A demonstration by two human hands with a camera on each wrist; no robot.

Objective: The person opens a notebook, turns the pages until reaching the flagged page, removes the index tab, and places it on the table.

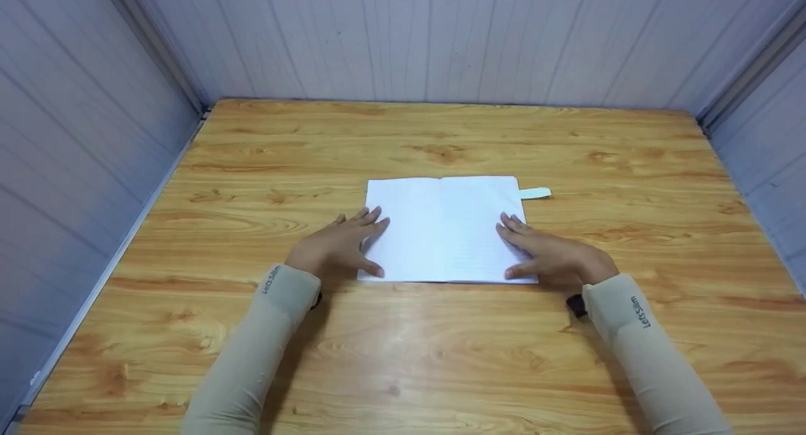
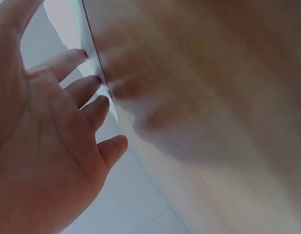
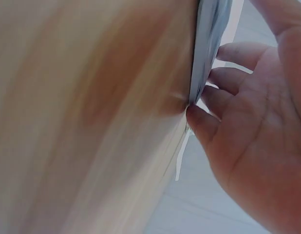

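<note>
Head view: open notebook (image 1: 446, 228) lay flat on bench (image 1: 441, 359).
L hand (image 1: 340, 246) & R hand (image 1: 546, 254) rested on its outer edges, fingers straight, gripping nothing.

**Wooden table boxed in by pale panelled walls**

Table (image 1: 441, 366): light wood-grain top with darker knots and swirls, soft glare near the front centre. Back wall (image 1: 441, 38): pale grey-white, vertical grooved panels, meeting the table's far edge. Left wall (image 1: 69, 139) and right wall (image 1: 774, 145): same panelling, grooves running slantwise. Metal trim strips in both corners and along the table's left edge. Light even, diffuse, bluish-white; shadows faint.
</note>
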